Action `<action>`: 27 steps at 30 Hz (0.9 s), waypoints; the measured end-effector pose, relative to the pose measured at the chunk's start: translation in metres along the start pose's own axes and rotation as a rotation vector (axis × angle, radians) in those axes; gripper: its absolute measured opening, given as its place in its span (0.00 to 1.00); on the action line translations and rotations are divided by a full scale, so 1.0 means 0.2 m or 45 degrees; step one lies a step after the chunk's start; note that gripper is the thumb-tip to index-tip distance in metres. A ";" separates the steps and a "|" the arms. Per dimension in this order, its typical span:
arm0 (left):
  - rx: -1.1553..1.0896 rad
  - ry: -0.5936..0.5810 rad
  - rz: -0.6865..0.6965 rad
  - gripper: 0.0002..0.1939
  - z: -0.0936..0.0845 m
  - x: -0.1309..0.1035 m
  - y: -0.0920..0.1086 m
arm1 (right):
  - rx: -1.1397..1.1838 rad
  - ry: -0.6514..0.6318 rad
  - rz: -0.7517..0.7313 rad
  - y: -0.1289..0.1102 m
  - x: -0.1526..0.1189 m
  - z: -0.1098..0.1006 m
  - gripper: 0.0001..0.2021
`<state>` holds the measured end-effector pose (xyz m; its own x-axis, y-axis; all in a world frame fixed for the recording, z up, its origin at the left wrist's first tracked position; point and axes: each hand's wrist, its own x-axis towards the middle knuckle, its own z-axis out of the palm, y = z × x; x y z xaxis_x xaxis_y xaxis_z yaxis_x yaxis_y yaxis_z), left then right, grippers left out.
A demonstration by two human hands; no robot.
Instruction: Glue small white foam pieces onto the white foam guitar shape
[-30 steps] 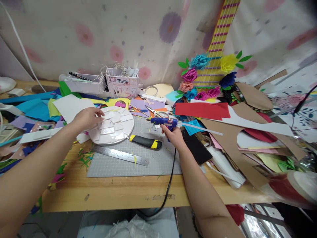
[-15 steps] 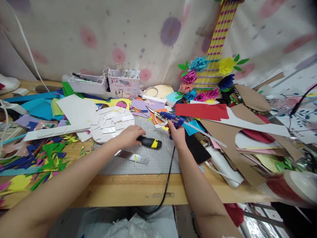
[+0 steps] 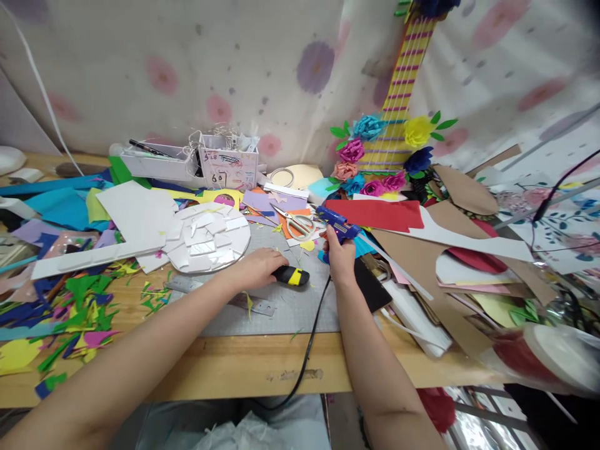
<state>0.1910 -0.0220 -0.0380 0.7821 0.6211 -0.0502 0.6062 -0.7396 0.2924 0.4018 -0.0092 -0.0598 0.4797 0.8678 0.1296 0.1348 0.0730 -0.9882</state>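
Note:
My left hand (image 3: 260, 267) lies over the cutting mat (image 3: 225, 322). Its fingers are curled over the near end of a black and yellow utility knife (image 3: 294, 276); the blade end is hidden. Wrapped round the handle of a blue hot glue gun (image 3: 338, 224) is my right hand (image 3: 341, 257). A long white glue stick (image 3: 398, 265) sticks out of the gun's back. Scissors with pale handles (image 3: 300, 226) lie left of the gun. A steel ruler (image 3: 255, 304) lies partly under my left forearm. Beyond that forearm is a round white foam piece (image 3: 209, 240) covered with small white pieces.
Colourful paper scraps (image 3: 89, 294) cover the table's left side. White boxes (image 3: 227, 165) stand at the back. Red foam (image 3: 375, 214) and brown cardboard (image 3: 422, 256) pile up on the right. A paper-flower guitar (image 3: 398, 106) leans on the wall. The gun's black cord (image 3: 312, 344) crosses the front edge.
My left hand and the utility knife have shifted right across the mat. The glue gun in my right hand has moved right, away from the scissors, uncovering their handles. The view has shifted slightly.

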 end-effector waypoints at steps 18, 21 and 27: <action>-0.239 0.168 -0.036 0.17 0.02 0.21 0.09 | 0.010 0.091 0.051 0.03 0.05 -0.03 0.24; -0.186 0.343 -0.231 0.17 -0.04 0.30 0.02 | 0.005 0.098 0.070 0.03 0.04 -0.03 0.24; 0.051 0.280 -0.135 0.25 -0.01 0.49 -0.12 | -0.015 0.101 0.070 0.04 0.04 -0.03 0.24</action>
<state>0.2526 0.0563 -0.0482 0.6663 0.7338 0.1322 0.6916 -0.6745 0.2584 0.4111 -0.0043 -0.0655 0.5539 0.8286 0.0815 0.1166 0.0197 -0.9930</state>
